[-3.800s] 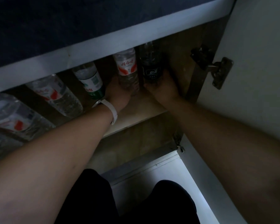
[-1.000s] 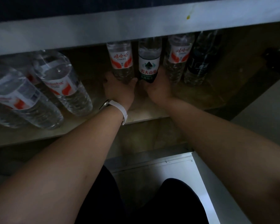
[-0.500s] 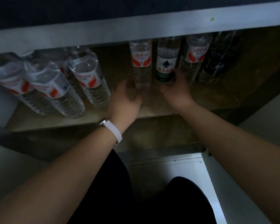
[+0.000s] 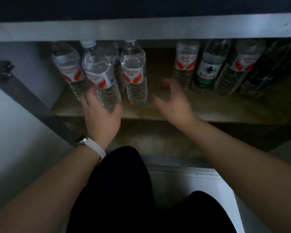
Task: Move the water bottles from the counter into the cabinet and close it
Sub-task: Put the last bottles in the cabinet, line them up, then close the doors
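Head view: since half a second ago my left hand has shifted from the right-hand row to the cluster at 10 o'clock, where it now grasps the base of the front red-labelled bottle, and my right hand has come off the green-labelled bottle. The right hand hovers released, fingers loosely curled round nothing, over the bare shelf between the cluster and the row of four bottles at 1 o'clock. All bottles stand inside the cabinet; its door at 9 o'clock is open.
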Available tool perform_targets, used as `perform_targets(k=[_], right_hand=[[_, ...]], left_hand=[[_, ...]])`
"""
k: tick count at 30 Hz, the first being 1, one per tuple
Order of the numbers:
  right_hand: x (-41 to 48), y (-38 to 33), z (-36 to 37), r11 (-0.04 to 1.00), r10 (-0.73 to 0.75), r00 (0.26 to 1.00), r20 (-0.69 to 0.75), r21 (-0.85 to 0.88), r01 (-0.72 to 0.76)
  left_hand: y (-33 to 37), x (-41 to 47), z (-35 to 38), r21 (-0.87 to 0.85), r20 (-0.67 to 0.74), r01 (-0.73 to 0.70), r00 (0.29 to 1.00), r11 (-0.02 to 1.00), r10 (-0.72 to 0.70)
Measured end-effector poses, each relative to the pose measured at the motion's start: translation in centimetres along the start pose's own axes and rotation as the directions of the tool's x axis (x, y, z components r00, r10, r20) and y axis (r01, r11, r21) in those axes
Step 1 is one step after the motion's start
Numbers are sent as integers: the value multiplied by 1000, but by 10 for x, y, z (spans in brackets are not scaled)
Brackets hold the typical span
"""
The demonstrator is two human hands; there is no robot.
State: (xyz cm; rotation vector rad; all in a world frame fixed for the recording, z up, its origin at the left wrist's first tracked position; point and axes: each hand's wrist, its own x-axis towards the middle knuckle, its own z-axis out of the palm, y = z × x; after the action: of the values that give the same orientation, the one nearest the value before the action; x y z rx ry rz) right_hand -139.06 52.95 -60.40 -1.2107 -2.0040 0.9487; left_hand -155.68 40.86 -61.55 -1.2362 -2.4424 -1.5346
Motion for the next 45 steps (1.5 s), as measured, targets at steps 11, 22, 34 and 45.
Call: perform_targets(k=[11,22,34,45], right_hand=[[28,-42,61,997,14,999,-37,82,-11],[38,-43,71,989,133,985,-108,83,-125],[61,-18,55,993,98,932,-350,-29,-116],[84,-10,52,995,-18,912,-410,-95,-24]], left_hand=[[-22,42,5,-184,21,82,997,979,-79],[-26,49,4,-158,96,93,992,983,-79],[16,61,58,-128,150,-15,988,992,35],[11,92,119,-154,25,-8,1000,988,12]])
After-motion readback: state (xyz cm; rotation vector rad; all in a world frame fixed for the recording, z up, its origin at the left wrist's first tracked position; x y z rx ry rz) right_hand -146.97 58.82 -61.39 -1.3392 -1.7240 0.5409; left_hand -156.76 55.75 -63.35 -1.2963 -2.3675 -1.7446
